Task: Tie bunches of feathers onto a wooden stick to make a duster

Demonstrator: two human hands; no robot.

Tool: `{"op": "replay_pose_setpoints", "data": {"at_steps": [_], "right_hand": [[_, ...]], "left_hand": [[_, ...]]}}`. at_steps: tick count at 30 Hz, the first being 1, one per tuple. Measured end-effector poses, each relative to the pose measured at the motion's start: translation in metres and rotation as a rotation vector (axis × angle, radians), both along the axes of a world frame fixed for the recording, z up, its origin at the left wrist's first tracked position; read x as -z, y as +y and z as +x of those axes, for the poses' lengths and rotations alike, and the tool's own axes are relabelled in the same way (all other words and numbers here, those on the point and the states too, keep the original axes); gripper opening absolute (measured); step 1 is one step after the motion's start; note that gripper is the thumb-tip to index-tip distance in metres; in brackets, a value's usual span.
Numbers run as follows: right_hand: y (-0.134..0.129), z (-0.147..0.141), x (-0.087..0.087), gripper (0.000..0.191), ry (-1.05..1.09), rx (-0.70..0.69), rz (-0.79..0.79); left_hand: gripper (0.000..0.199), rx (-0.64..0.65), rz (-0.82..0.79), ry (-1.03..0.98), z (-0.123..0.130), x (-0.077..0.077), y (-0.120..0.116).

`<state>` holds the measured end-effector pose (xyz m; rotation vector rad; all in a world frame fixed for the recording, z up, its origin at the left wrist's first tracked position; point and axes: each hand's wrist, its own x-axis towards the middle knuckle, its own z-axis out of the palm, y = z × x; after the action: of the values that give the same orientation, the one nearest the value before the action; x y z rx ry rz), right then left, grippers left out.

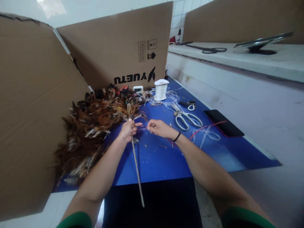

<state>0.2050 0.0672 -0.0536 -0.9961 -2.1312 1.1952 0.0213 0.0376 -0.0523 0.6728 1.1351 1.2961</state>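
My left hand (129, 130) is closed round the upper part of a thin wooden stick (137, 167), whose lower end reaches past the table's front edge. Brown feathers (129, 109) fan out from the stick's top, just above my fingers. A short piece of clear ribbon (137, 117) sticks out beside them. To the right, my right hand (158, 128) pinches a thin red string (142, 128) that runs across to my left hand. More of this string trails from under my right wrist toward the phone. The wrapping point on the stick is hidden by my fingers.
A large heap of brown feathers (87, 133) covers the table's left side against cardboard panels (114, 53). A white ribbon spool (161, 90) stands at the back. Scissors (187, 118), small black-handled snips (187, 104) and a black phone (223, 123) lie on the right of the blue table (161, 164).
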Motion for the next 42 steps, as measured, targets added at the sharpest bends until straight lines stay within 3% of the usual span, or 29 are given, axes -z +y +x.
{"op": "replay_pose_setpoints", "data": {"at_steps": [5,20,26,30,36,42], "right_hand": [[0.0,-0.004,0.005,0.01,-0.025,0.024,0.151],[-0.015,-0.02,0.001,0.011,-0.059,0.018,0.236],[-0.015,-0.02,0.002,0.014,-0.098,0.018,0.39],[-0.009,-0.014,0.003,0.015,-0.093,0.06,0.403],[0.01,0.01,0.002,0.014,-0.228,0.259,0.539],[0.03,0.048,-0.01,0.018,-0.471,0.626,0.647]], "left_hand": [[0.03,0.047,-0.056,0.033,0.005,0.003,0.0],[0.031,0.114,-0.112,0.129,0.012,0.006,-0.005],[0.03,0.107,-0.108,0.148,0.012,0.003,-0.006],[0.033,0.103,-0.085,0.106,0.009,0.002,-0.006],[0.034,0.075,-0.075,0.043,0.004,-0.004,-0.006],[0.034,0.048,-0.057,-0.035,-0.003,-0.008,-0.003]]}}
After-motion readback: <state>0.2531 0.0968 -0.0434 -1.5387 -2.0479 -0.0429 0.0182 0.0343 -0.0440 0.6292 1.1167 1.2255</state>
